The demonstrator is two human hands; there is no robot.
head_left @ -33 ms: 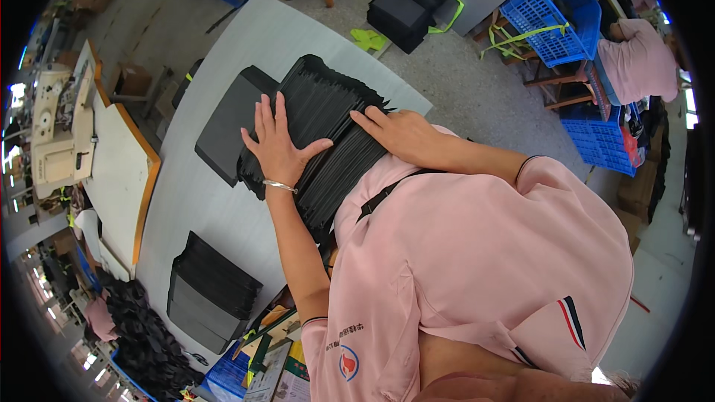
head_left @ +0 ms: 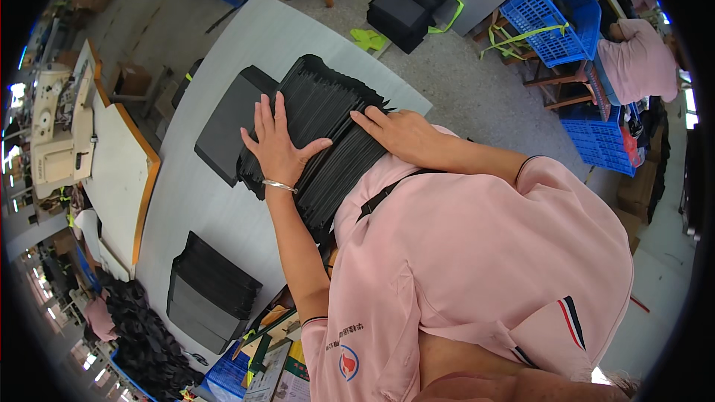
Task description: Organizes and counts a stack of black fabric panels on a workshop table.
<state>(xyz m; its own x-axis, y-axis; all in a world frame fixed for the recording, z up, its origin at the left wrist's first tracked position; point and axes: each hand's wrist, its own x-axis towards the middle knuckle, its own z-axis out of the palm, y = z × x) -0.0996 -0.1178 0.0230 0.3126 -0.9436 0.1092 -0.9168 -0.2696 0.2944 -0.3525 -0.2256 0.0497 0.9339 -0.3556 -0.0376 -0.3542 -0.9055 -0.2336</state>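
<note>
A thick row of thin black fabric pieces (head_left: 324,97) lies fanned on the table in front of my body, its many edges facing up. My left hand (head_left: 279,141) rests flat on the row's left side, fingers spread and thumb stretched across the edges. At the row's right end, my right hand (head_left: 398,134) bends its fingers over the pieces, fingertips pressed at a gap between two parts of the row. Some of its fingers are hidden. Beyond my left hand lies a flat dark grey panel stack (head_left: 231,130), partly covered by the row.
The pale table (head_left: 205,201) carries another black pile (head_left: 212,290) at its near left. A sewing machine (head_left: 63,130) stands further left. Dark bundles (head_left: 402,18) lie on the floor ahead. Blue crates (head_left: 555,11) and a seated person (head_left: 637,59) are at right.
</note>
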